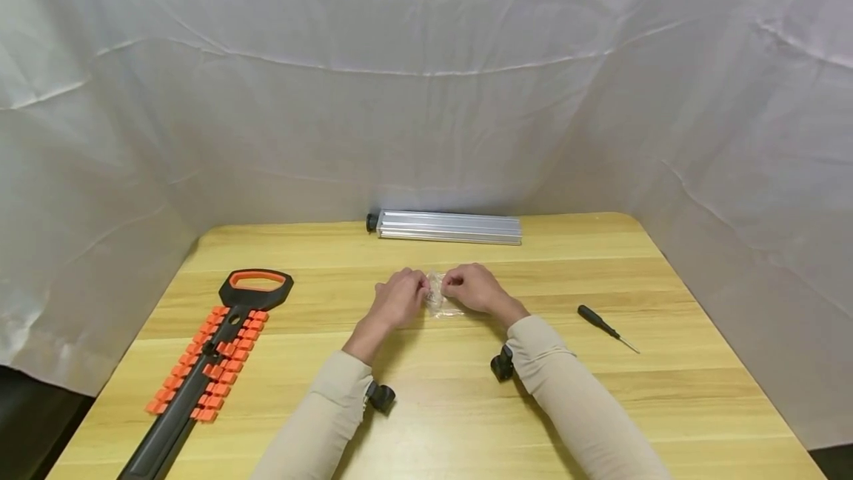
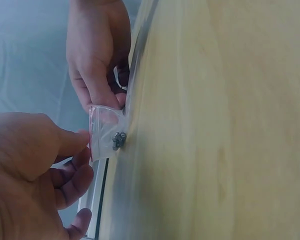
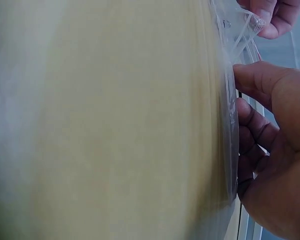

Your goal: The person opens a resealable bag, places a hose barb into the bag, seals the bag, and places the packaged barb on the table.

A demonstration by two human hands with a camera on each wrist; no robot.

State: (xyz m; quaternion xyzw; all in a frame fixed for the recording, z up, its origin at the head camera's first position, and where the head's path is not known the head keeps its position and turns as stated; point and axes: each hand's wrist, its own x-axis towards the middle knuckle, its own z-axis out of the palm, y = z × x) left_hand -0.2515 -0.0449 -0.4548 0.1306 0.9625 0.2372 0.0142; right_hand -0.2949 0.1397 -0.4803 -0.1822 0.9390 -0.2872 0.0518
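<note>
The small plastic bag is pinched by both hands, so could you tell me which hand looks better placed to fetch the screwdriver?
Probably the right hand. The screwdriver lies on the table on its side, with nothing between. The left hand, also pinching the plastic bag, would have to cross over.

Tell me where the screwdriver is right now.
In the head view the screwdriver lies on the table, to the right of the right hand, untouched.
</note>
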